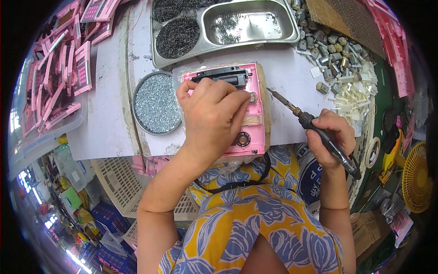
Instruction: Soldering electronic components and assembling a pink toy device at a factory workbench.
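In front of me lies a pink plastic casing (258, 139) on a padded, plastic-wrapped block. A black mechanism (235, 78) sits at its far end, and a round dark part with a bright ring (243, 139) at its near end. My left hand (207, 116) rests over the casing with fingers bent and drawn together. Whatever its fingertips hold near the small metal part (253, 97) is hidden. In my right hand (332, 137) is a soldering iron (321, 135), gripped by its black handle. Its tip points far left, just right of the casing and apart from it.
A round dish of small silvery pieces (155, 104) stands left of the casing. Beyond is a metal tray (255, 42) with dark springs. Small motors (335, 57) and white plastic parts (353, 93) lie heaped at right. Pink casings (82, 68) fill a clear bin at left.
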